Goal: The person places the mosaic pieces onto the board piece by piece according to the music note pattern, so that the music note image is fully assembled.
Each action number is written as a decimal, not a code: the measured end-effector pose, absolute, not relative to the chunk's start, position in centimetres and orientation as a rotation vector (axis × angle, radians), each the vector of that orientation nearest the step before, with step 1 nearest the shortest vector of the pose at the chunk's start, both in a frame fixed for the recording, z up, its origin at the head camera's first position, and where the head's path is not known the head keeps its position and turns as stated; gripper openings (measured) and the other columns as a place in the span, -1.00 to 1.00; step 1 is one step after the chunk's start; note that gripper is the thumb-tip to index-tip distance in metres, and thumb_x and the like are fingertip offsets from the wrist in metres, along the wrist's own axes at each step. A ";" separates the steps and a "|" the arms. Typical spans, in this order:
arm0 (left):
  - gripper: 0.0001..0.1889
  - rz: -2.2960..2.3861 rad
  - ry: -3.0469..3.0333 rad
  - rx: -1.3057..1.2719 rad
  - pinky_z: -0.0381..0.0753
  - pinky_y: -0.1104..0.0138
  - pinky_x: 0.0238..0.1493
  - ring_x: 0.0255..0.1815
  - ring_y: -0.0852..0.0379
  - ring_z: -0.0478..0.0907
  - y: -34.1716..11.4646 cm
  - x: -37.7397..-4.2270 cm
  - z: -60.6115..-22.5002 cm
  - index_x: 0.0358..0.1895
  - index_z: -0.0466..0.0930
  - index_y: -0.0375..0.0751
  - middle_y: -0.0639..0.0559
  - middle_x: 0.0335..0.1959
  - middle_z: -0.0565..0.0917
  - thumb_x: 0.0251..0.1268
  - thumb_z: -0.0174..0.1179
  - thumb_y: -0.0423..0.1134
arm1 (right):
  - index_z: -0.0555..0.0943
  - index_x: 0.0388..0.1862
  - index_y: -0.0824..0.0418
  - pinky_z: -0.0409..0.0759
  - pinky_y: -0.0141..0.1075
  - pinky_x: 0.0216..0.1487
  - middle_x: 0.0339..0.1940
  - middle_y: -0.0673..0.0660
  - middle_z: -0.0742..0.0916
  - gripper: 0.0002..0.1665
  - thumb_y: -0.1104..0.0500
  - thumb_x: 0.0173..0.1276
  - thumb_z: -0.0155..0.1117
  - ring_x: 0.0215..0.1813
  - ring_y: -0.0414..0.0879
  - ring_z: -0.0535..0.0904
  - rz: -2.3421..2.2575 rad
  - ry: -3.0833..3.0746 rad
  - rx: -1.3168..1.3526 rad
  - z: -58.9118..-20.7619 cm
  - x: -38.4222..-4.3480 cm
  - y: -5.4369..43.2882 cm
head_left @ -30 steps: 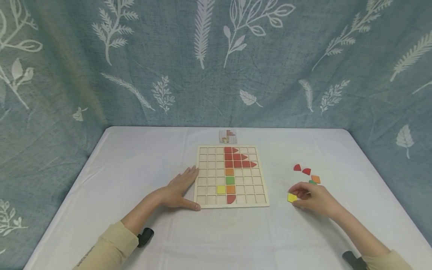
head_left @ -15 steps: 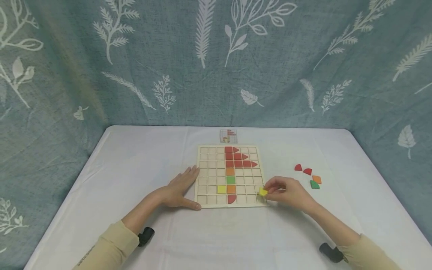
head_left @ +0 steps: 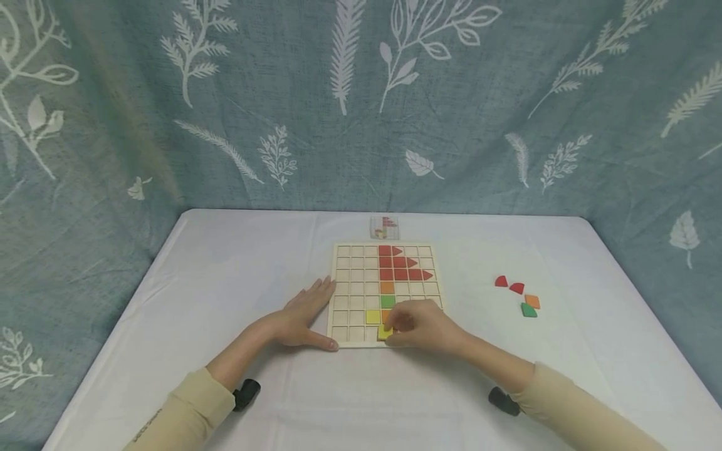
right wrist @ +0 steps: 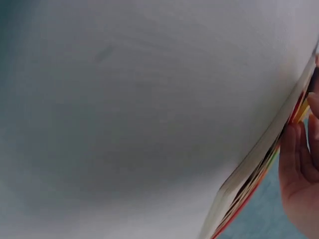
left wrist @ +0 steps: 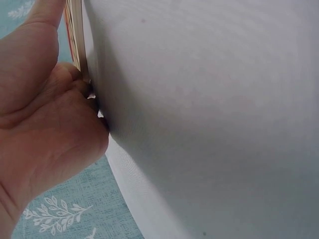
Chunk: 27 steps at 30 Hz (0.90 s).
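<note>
A square wooden grid board (head_left: 345, 300) lies on the white table, with red, orange, green and yellow tiles set in some of its squares. My left hand (head_left: 303, 316) rests flat against the board's left edge, fingers straight and thumb at the near corner. Between thumb and fingers, my right hand (head_left: 425, 327) pinches a yellow tile (head_left: 385, 333) over the bottom row. That tile is tilted a little and sits just right of and below the yellow square tile (head_left: 373, 317). The right hand hides part of an orange tile (head_left: 385, 315) and the lower right squares.
To the right of the board lie two red pieces (head_left: 501, 282), an orange tile (head_left: 532, 302) and a green piece (head_left: 529, 310). A small picture card (head_left: 385, 228) stands or lies behind the board. A patterned blue-green curtain (head_left: 316, 156) surrounds the table's far side.
My right hand has carried the yellow tile leftward from the loose pieces to the board's bottom row. The left hand stays at the board's edge.
</note>
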<state>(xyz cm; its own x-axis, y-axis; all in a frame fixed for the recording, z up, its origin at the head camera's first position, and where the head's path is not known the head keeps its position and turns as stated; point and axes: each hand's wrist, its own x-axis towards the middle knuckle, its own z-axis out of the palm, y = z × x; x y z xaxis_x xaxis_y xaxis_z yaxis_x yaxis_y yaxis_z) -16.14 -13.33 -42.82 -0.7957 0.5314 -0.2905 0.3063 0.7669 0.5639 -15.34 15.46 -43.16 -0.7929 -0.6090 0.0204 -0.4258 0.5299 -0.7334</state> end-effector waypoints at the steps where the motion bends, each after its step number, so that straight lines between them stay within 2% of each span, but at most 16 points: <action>1: 0.27 0.704 2.521 0.633 -0.30 -0.01 0.53 0.58 -0.14 -0.35 -13.3 -16.1 -42.8 0.55 -0.25 -0.37 -0.26 0.58 -0.22 0.00 0.41 0.21 | 0.68 -0.33 0.04 0.61 -0.39 -0.27 -0.44 -0.20 0.66 -0.81 0.21 0.10 0.53 -0.35 -0.27 0.56 -1.102 2.541 -0.920 -43.2 -15.4 15.1; 9: 0.28 0.702 2.520 0.635 -0.28 -0.03 0.53 0.58 -0.15 -0.35 -13.3 -16.2 -42.9 0.55 -0.26 -0.35 -0.26 0.58 -0.22 -0.01 0.41 0.23 | 0.72 -0.34 0.05 0.55 -0.43 -0.33 -0.46 -0.22 0.62 -0.87 0.22 0.14 0.50 -0.37 -0.29 0.49 -1.010 2.579 -1.104 -43.4 -15.7 13.6; 15: 0.27 0.708 2.515 0.639 -0.28 -0.04 0.53 0.58 -0.16 -0.35 -13.3 -16.3 -43.0 0.55 -0.26 -0.36 -0.27 0.58 -0.23 0.00 0.41 0.22 | 0.74 -0.36 -0.01 0.52 -0.39 -0.23 -0.41 -0.28 0.65 -0.92 0.18 0.18 0.47 -0.29 -0.28 0.47 -0.961 2.599 -1.133 -43.2 -15.6 13.6; 20: 0.28 0.715 2.513 0.644 -0.28 -0.04 0.53 0.58 -0.16 -0.34 -13.2 -16.4 -43.0 0.55 -0.26 -0.37 -0.27 0.58 -0.22 0.00 0.41 0.22 | 0.77 -0.29 -0.07 0.61 -0.37 -0.17 -0.33 -0.31 0.71 -0.90 0.10 0.20 0.48 -0.21 -0.28 0.57 -1.094 2.546 -0.853 -42.9 -15.5 15.1; 24: 0.29 0.690 2.516 0.630 -0.30 -0.02 0.53 0.58 -0.14 -0.36 -13.3 -16.4 -43.2 0.55 -0.27 -0.35 -0.25 0.58 -0.24 -0.01 0.40 0.24 | 0.76 -0.18 -0.02 0.65 -0.27 -0.04 -0.22 -0.18 0.75 -0.83 0.06 0.23 0.46 -0.12 -0.19 0.63 -1.270 2.493 -0.573 -42.7 -15.4 17.3; 27: 0.29 0.668 2.519 0.625 -0.30 -0.01 0.53 0.58 -0.12 -0.38 -13.4 -16.5 -43.3 0.56 -0.28 -0.33 -0.23 0.58 -0.25 -0.01 0.39 0.26 | 0.75 -0.11 0.04 0.61 -0.22 0.09 -0.13 -0.07 0.75 -0.75 0.03 0.25 0.44 -0.02 -0.14 0.61 -1.364 2.479 -0.417 -42.6 -15.4 19.6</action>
